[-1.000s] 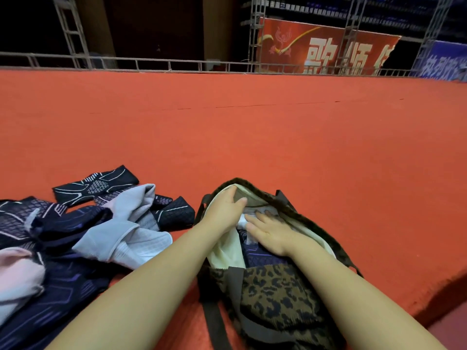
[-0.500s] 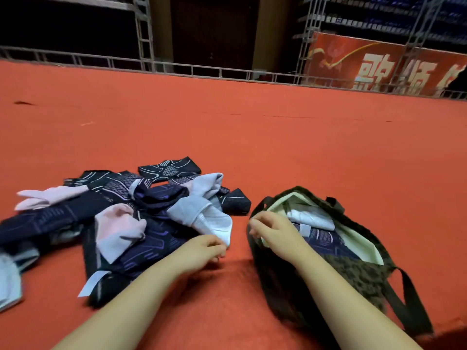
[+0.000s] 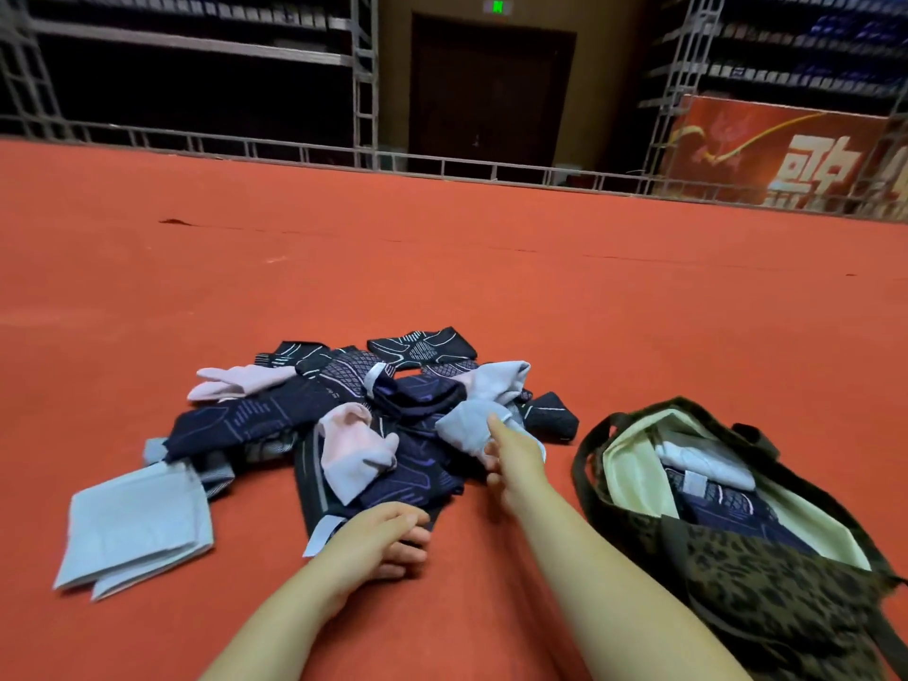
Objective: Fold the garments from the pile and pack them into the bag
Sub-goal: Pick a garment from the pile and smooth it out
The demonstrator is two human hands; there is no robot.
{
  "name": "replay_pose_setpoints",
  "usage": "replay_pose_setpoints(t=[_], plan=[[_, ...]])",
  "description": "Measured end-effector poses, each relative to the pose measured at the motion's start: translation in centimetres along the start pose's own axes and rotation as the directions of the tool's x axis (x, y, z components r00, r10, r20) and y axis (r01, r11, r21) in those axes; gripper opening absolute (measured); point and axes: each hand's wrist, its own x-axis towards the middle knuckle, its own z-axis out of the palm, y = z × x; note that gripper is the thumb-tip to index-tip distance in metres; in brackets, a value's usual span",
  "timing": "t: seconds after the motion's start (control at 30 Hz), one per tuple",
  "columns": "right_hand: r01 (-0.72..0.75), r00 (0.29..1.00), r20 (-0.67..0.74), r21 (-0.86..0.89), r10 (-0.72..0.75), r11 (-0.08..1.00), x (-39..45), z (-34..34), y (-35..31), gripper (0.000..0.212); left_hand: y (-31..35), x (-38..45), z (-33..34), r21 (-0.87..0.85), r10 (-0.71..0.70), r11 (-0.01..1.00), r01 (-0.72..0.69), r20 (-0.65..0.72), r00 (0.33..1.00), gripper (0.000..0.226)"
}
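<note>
So the pile point(image 3: 373, 425) sits mid-floor on the red carpet point(image 3: 442, 267), with the bag point(image 3: 737, 523) just right of it, mouth open and a couple of folded pieces already inside, one white and at least one navy. The right hand point(image 3: 511, 459) is at the pile's right edge, thumb up against a grey garment point(image 3: 471, 427), looks like it's pinching it but the fingers are hidden underneath, so can't say for sure. The left hand point(image 3: 388, 538) is at the pile's near edge with fingers curled by a dark piece point(image 3: 393, 484); whether it actually has hold of it, can't tell. What could go wrong: everything's tangled, so pulling the grey one could drag neighbours along and scatter the heap, or nudge the folded grey piece point(image 3: 132, 523) at near left out of shape. The bag also looks floppy and could sag shut. Count-wise: one bag, one pile, two pinkish pieces, two or three grey ones, several navy ones, too overlapped to count exactly.
</note>
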Motion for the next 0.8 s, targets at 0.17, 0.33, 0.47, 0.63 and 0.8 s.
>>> replay_pose_setpoints(t=[0.17,0.33,0.47,0.63,0.8], plan=[[-0.038,0.999,0.043,0.220,0.029,0.975,-0.9,1.3,-1.2,0.024,0.8,-0.3,-1.2,-0.108,0.071,0.991,-0.083,-0.110,0.991,0.020],[0.028,0.949,0.308,0.157,-0.076,0.987,-5.2,0.2,-1.1,0.025,2.5,-0.3,-1.9,-0.370,0.145,0.898,-0.238,-0.262,0.954,0.045],[0.168,0.849,0.496,0.075,-0.183,0.983,-8.5,-1.5,1.3,0.033,2.4,-0.2,-1.4,-0.458,0.130,0.876,-0.149,-0.073,0.989,0.049],[0.204,0.862,0.480,-0.035,-0.163,0.978,-10.0,-2.9,4.6,0.035,0.8,-1.1,0.7,-0.216,0.265,0.945,-0.245,0.068,0.962,0.050],[0.389,0.883,0.334,-0.132,-0.329,0.912,-10.8,-3.6,4.9,0.029,-0.7,-2.0,1.0,-0.087,0.312,0.949,-0.303,0.128,0.941,0.020]])
